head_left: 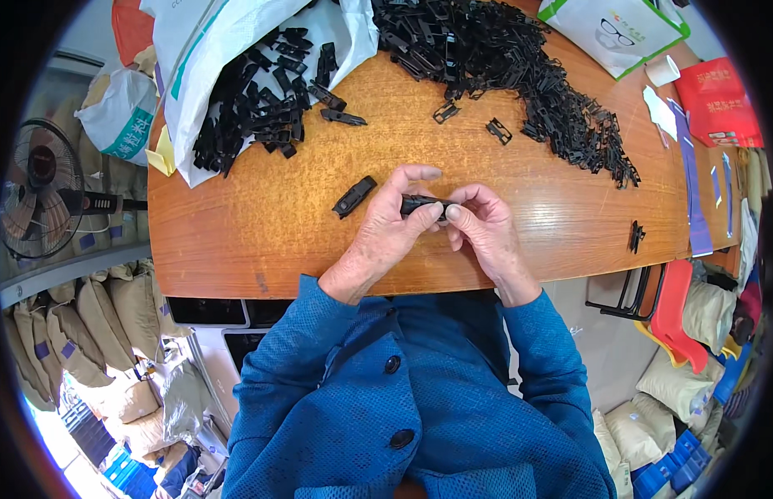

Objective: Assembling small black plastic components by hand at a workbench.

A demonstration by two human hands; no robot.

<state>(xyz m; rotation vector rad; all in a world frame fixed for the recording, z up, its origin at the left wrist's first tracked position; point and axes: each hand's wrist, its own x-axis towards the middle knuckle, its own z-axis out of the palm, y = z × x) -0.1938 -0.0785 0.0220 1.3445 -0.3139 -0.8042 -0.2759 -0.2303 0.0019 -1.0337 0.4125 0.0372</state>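
Observation:
In front of me, above the near part of the table, my left hand (pixel 385 223) grips a black plastic part (pixel 415 204), with its thumb pressed along it. My right hand (pixel 490 237) pinches the right end of the same part, thumb tip next to the other thumb. Fingers hide much of the piece, so its exact kind cannot be made out. A similar long black part (pixel 354 197) lies on the table just left of my left hand. Several more such parts (pixel 262 108) spill from the mouth of a white woven sack (pixel 212 50).
A large heap of thin black plastic frames (pixel 470 50) trails down the wooden table (pixel 262 224) toward the right. Two loose frames lie near it, and small black pieces (pixel 636 237) at the right edge. A white bag (pixel 611 33), red bag (pixel 719 104) and fan (pixel 46 183) stand around.

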